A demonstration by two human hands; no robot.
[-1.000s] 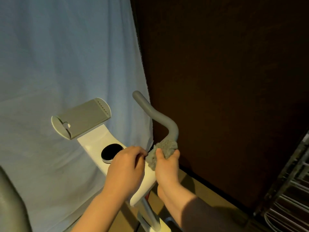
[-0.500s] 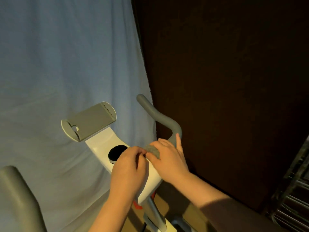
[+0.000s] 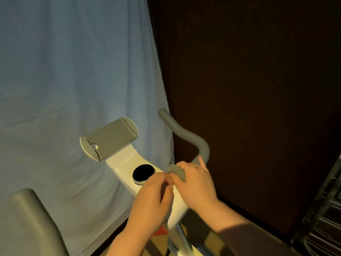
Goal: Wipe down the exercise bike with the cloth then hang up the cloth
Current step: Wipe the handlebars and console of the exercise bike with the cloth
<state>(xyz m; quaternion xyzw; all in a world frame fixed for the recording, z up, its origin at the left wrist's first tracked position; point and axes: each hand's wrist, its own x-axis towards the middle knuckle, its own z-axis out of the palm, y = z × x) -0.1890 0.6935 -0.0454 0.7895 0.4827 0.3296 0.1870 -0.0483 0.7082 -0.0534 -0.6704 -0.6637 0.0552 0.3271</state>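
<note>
The white exercise bike console (image 3: 127, 162) carries a round black dial (image 3: 143, 172) and a grey tablet holder (image 3: 110, 138). A grey handlebar (image 3: 186, 133) curves up on the right. My right hand (image 3: 195, 183) holds a small grey cloth (image 3: 176, 170) bunched against the console at the base of that handlebar. My left hand (image 3: 153, 198) rests on the console just left of it, fingers curled, its fingertips meeting the right hand at the cloth's edge. Most of the cloth is hidden under my right hand.
A pale blue sheet (image 3: 73, 80) hangs behind the bike. A dark brown wall (image 3: 249, 89) fills the right side. The other grey handlebar (image 3: 35, 222) rises at the lower left. A metal wire rack (image 3: 324, 218) stands at the right edge.
My right hand left the handlebar's lower bend and brought the cloth down onto the console top. The view shifted, so the bike sits further right in frame.
</note>
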